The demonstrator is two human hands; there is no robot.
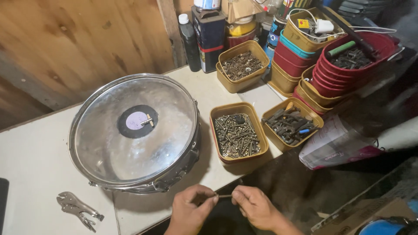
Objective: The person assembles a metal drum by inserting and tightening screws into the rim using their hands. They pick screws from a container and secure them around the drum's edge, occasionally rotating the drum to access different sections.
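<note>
The person's left hand and right hand meet at the near edge of the worktop, each pinched shut on one end of a thin rod, probably a long screw or bolt. The rod lies level between the fingertips, in the air just off the worktop edge, likely so that both ends can be gripped and turned against each other; what sits on the left end is hidden inside the fingers.

One snare drum lies flat on the worktop, skin up, just beyond the hands. Lying this way it stays steady and its rim fittings face outward within reach. A dark round patch sits at the middle of the skin with a small metal piece resting on it.

One pair of locking pliers lies to the left of the hands, near the worktop's front edge, handy but untouched.

Three open tan tubs stand to the right of the drum, so the loose parts are sorted and can be picked from above. The nearest tub holds long screws, the one beside it holds darker fittings and small tools, and the one further back holds small nuts and washers. Behind them rise a stack of red buckets and a stack of tan and teal tubs; the number in each stack cannot be counted surely. One black bottle and one dark can stand against the wooden wall.
</note>
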